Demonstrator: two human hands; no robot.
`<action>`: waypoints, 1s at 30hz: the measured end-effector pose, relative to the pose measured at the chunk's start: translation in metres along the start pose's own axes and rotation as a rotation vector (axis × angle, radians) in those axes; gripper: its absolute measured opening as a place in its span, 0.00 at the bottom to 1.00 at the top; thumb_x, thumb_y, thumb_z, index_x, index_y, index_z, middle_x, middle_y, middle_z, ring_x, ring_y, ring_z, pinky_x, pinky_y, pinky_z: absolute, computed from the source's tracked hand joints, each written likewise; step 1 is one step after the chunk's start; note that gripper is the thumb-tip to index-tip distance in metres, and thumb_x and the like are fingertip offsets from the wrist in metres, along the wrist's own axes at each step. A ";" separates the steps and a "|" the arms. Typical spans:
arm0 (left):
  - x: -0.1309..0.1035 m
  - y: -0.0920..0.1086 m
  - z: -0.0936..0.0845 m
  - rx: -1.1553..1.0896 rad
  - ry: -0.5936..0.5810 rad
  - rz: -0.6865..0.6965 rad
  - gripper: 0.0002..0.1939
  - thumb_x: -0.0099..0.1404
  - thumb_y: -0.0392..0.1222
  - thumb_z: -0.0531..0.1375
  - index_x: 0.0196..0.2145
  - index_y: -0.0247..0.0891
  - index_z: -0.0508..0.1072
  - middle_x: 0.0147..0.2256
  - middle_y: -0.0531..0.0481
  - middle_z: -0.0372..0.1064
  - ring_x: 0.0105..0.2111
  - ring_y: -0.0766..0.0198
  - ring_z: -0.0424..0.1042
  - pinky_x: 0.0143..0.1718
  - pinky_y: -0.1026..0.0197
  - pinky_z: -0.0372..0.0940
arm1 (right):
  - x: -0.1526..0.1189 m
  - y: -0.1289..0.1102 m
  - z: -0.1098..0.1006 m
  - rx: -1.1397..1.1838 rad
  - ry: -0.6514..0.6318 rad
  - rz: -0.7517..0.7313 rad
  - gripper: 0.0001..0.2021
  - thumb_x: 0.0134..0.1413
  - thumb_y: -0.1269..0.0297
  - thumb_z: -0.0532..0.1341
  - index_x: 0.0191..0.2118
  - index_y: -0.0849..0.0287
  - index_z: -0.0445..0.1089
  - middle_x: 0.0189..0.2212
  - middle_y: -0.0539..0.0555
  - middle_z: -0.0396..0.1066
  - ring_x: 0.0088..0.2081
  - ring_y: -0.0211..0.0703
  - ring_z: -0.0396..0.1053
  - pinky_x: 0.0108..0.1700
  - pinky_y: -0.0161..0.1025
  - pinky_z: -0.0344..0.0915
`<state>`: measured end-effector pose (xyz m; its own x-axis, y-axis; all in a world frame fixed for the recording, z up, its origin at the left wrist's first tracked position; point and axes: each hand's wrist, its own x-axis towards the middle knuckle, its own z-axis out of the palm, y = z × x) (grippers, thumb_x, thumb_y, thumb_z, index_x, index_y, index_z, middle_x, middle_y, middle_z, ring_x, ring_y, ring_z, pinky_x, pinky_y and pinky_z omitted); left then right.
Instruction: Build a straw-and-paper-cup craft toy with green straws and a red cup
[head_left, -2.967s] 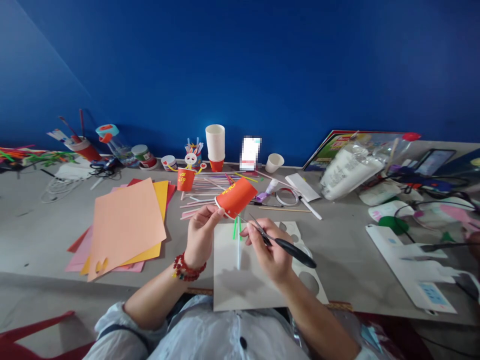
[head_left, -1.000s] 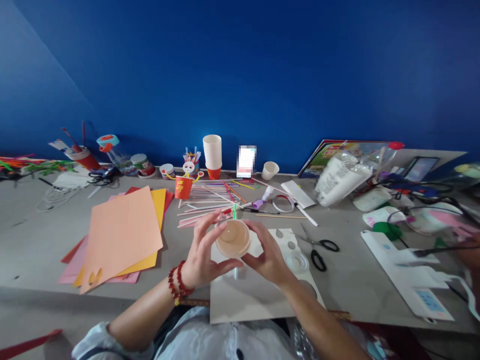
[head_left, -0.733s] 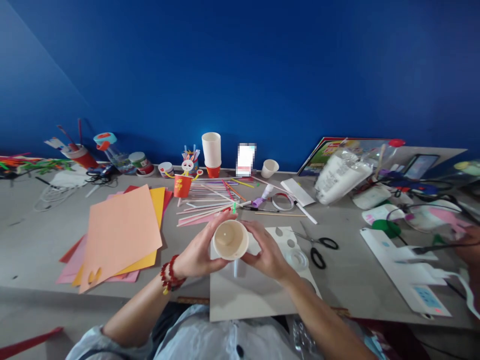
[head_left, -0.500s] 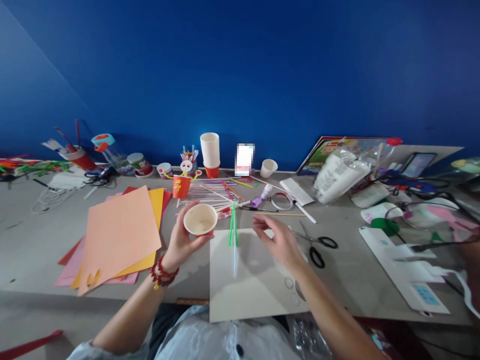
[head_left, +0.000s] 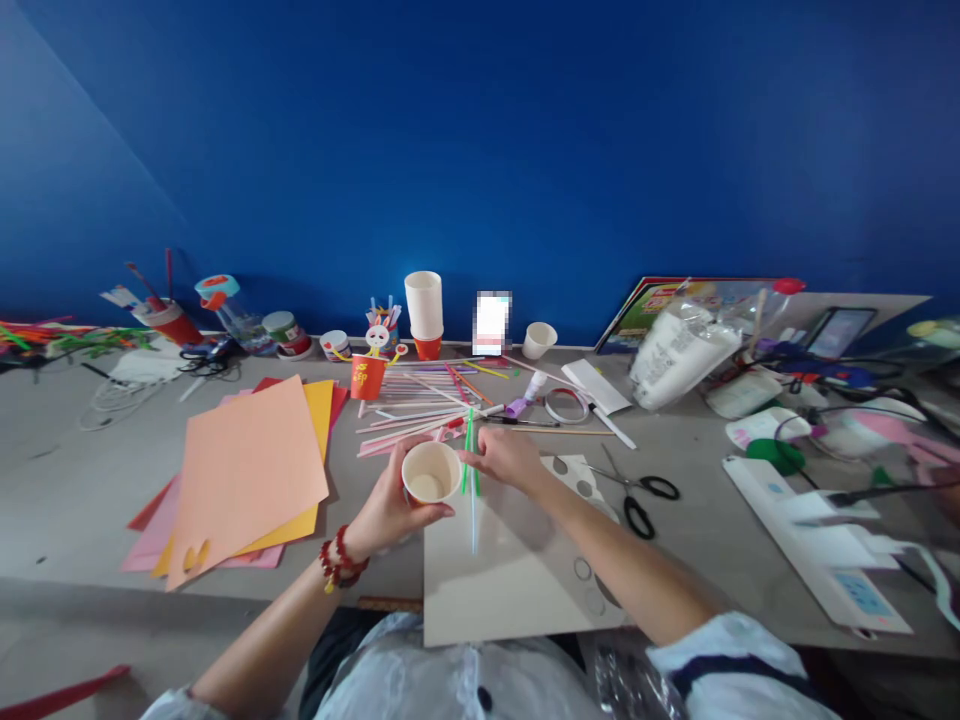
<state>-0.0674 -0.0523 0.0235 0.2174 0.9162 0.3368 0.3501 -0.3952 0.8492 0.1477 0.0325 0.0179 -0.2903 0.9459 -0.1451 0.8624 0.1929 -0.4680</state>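
Note:
My left hand [head_left: 395, 500] wraps round a paper cup [head_left: 432, 474], its mouth tilted towards me so that the pale inside shows. From the right, my right hand [head_left: 507, 460] reaches to the cup's rim with its fingers curled; whether anything sits in them I cannot make out. Green straws [head_left: 469, 455] stand out just between the two hands, above a sheet of white card [head_left: 480, 600]. A pale blue straw [head_left: 474, 525] lies along the same line on the card. Cut circles and holes show at the card's right side.
Coloured paper sheets [head_left: 247, 480] lie stacked at left. Scissors [head_left: 637, 500] and a power strip [head_left: 817, 545] are on the right. Behind the hands are loose straws [head_left: 412, 385], a red cup with a rabbit figure [head_left: 368, 377], stacked white cups [head_left: 424, 305] and a tape roll [head_left: 566, 405].
My left hand has carried the cup to the right and slightly down. My right hand has moved left to the cup's rim, and its fingers have curled in.

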 end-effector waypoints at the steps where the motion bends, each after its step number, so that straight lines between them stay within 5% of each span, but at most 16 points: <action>1: 0.000 0.001 0.000 -0.006 -0.006 -0.013 0.42 0.51 0.49 0.72 0.58 0.43 0.57 0.55 0.38 0.61 0.54 0.48 0.66 0.55 0.45 0.64 | 0.005 -0.001 0.001 0.008 -0.004 0.014 0.20 0.50 0.44 0.64 0.26 0.58 0.67 0.27 0.56 0.73 0.32 0.47 0.70 0.29 0.36 0.52; 6: -0.002 0.001 -0.004 -0.103 0.015 -0.070 0.42 0.51 0.51 0.72 0.59 0.42 0.59 0.54 0.38 0.64 0.53 0.49 0.68 0.53 0.48 0.66 | 0.010 0.011 -0.003 0.162 -0.020 0.070 0.12 0.51 0.60 0.62 0.22 0.58 0.62 0.21 0.50 0.69 0.26 0.40 0.68 0.27 0.33 0.52; 10: -0.001 -0.002 -0.003 -0.221 0.027 -0.106 0.43 0.50 0.52 0.73 0.60 0.41 0.61 0.51 0.37 0.69 0.49 0.49 0.72 0.51 0.49 0.68 | -0.002 0.024 -0.013 0.414 -0.046 0.027 0.11 0.55 0.58 0.58 0.26 0.56 0.60 0.17 0.44 0.64 0.19 0.35 0.65 0.24 0.31 0.58; 15: 0.007 0.007 -0.001 -0.344 -0.208 -0.096 0.41 0.48 0.56 0.72 0.57 0.40 0.67 0.48 0.37 0.73 0.49 0.46 0.73 0.52 0.46 0.67 | -0.026 0.018 -0.029 0.701 -0.003 -0.073 0.16 0.57 0.47 0.57 0.32 0.56 0.60 0.21 0.44 0.64 0.21 0.35 0.67 0.25 0.33 0.66; 19: 0.015 0.021 0.001 -0.489 -0.391 -0.051 0.41 0.48 0.63 0.70 0.55 0.41 0.71 0.49 0.34 0.72 0.53 0.43 0.70 0.54 0.43 0.65 | -0.042 0.003 -0.042 1.026 0.009 -0.134 0.17 0.54 0.48 0.64 0.33 0.58 0.64 0.23 0.46 0.68 0.21 0.35 0.68 0.25 0.33 0.68; 30: 0.017 0.029 0.001 -0.706 -0.498 -0.111 0.46 0.46 0.61 0.72 0.58 0.37 0.66 0.53 0.33 0.69 0.47 0.45 0.73 0.46 0.50 0.68 | -0.051 -0.013 -0.051 1.120 -0.031 -0.191 0.15 0.49 0.57 0.71 0.35 0.58 0.68 0.26 0.47 0.71 0.24 0.36 0.70 0.26 0.33 0.70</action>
<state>-0.0525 -0.0480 0.0529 0.6463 0.7460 0.1602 -0.2178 -0.0209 0.9758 0.1727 -0.0053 0.0758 -0.4008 0.9161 -0.0022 -0.0479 -0.0233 -0.9986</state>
